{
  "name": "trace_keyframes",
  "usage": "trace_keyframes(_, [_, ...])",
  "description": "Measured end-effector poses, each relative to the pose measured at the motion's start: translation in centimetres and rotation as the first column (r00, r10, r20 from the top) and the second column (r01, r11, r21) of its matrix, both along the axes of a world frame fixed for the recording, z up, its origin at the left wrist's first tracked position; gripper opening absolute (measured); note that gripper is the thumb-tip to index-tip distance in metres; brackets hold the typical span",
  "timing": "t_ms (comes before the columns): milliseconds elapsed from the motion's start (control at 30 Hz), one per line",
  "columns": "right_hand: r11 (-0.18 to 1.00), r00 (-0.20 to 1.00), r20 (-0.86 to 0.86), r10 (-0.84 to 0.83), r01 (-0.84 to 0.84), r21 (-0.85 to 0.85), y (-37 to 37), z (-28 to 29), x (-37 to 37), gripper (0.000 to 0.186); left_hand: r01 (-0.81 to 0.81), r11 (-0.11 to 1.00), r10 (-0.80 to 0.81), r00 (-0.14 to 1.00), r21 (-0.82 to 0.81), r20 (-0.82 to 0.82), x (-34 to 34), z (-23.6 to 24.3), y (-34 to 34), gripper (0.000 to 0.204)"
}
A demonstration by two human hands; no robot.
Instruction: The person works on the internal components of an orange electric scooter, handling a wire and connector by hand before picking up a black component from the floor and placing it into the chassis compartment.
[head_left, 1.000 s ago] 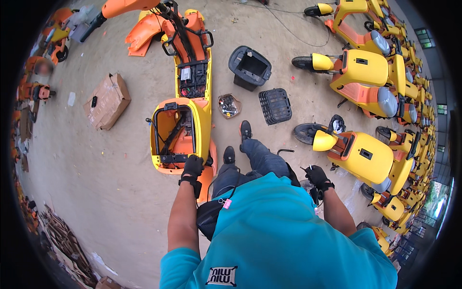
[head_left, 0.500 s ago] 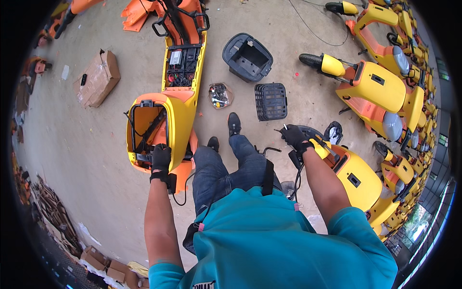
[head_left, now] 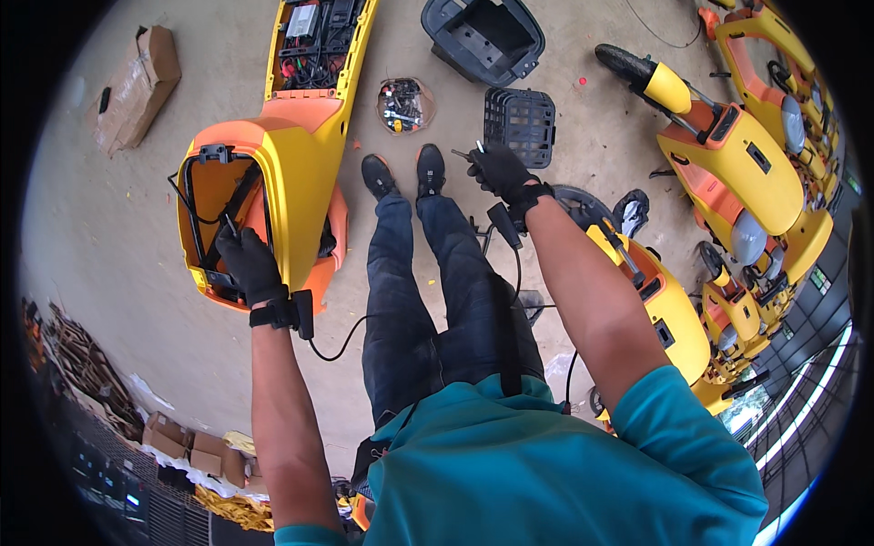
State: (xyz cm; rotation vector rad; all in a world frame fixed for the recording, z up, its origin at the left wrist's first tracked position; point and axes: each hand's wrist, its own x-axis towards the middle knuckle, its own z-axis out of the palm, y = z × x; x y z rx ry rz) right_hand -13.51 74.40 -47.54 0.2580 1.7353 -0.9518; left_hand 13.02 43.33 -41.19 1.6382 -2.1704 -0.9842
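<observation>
"Where does the yellow scooter body (head_left: 308,182) lie?"
"To the left, long axis pointing away; the left hand (head_left: 248,264), nearer, is at its opening (head_left: 211,187), fingers curled, hold unclear."
"And the right hand (head_left: 498,171)?"
"Well apart, fingers closed around a slim tool (head_left: 462,154)."

Scooter workshop: opened scooter body (head_left: 309,182) at the left fingers (head_left: 237,246); right of the right fingers (head_left: 482,171), yellow scooters (head_left: 778,187), seemingly in rows.

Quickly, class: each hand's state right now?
Left hand: curled at the yellow scooter body; whether gripping anything cannot be told.
Right hand: closed on a thin tool.
</observation>
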Motion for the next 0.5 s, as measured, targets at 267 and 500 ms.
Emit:
trace_keyframes(267, [0.990, 0.976, 0.165, -0.142, 0.142, 0.012, -2.8, -8.9, -0.5, 0.025, -0.085, 0.996, 0.088, 0.990, -0.039, 0.108, -1.3, -2.9, 1.0, 0.022])
trace_keyframes(500, [0.991, 0.990, 0.085, -0.114, 0.119, -0.055, -3.5, -21.6, -1.4, 0.023, -0.185, 0.983, 0.184, 0.980, 0.000, 0.074, -1.6, -4.2, 1.1, 0.015])
